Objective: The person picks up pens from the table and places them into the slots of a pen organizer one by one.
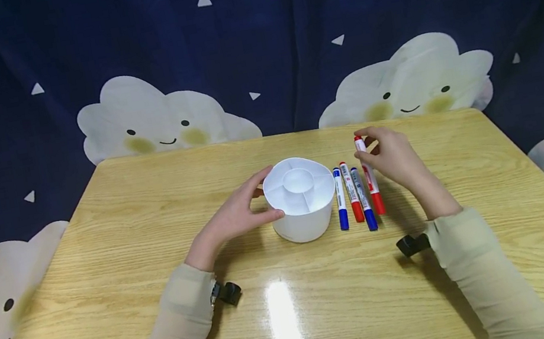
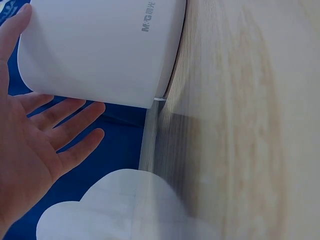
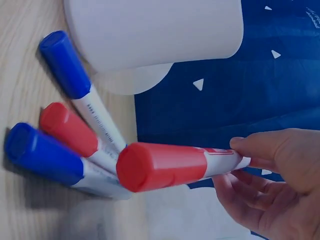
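Observation:
A round white pen holder [image 1: 305, 227] with several compartments, all bare inside, stands on the table. My left hand [image 1: 236, 211] spans its left side, thumb at the near rim and fingers toward the far side; in the left wrist view the lower fingers spread loosely beside the wall. My right hand [image 1: 392, 152] pinches a red-capped marker [image 1: 370, 180] near its far end. That marker's red cap [image 3: 160, 165] points toward the camera in the right wrist view. Left of it lie a blue-capped marker [image 1: 360, 196], another red-capped marker [image 1: 351, 192] and a second blue-capped marker [image 1: 341, 200].
The wooden table [image 1: 105, 269] stretches around both hands. A dark blue curtain [image 1: 278, 42] with cloud and triangle prints hangs behind its far edge. Black wrist cameras stick out from the left sleeve [image 1: 183, 316] and the right sleeve [image 1: 483, 272].

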Motion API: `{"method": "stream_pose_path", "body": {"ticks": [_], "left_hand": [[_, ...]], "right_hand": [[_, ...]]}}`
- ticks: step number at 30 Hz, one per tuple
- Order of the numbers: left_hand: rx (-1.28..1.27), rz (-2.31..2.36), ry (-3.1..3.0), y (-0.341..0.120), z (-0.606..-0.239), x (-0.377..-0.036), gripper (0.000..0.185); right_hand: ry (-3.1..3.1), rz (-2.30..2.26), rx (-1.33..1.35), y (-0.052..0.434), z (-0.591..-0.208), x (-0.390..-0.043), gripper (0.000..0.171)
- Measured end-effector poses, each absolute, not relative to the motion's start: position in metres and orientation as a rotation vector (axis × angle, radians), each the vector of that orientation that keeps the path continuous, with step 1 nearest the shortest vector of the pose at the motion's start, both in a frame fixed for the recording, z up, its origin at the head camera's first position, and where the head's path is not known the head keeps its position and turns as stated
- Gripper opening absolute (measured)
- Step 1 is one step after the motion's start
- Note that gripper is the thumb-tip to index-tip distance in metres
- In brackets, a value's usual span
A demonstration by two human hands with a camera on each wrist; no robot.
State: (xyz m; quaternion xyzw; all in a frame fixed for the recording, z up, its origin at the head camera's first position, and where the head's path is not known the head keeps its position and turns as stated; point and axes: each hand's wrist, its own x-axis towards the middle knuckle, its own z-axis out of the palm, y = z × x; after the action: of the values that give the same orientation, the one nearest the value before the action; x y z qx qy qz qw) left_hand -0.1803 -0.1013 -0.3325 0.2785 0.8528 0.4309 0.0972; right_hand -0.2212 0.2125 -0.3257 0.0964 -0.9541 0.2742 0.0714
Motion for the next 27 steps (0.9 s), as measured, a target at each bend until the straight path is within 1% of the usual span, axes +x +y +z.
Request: {"method": "stream_pose_path", "body": {"ticks": [9, 27], "left_hand": [[0.827, 1.280, 2.514, -0.101, -0.332, -0.181, 0.083], [0.832, 1.300, 2.497, -0.101, -0.333, -0.181, 0.083]], "right_hand": [[-2.794, 0.867, 0.289, 0.205, -0.315, -0.218, 0.045], [-2.596, 0.928, 0.371, 0.195, -0.299, -0.209, 0.042]]}}
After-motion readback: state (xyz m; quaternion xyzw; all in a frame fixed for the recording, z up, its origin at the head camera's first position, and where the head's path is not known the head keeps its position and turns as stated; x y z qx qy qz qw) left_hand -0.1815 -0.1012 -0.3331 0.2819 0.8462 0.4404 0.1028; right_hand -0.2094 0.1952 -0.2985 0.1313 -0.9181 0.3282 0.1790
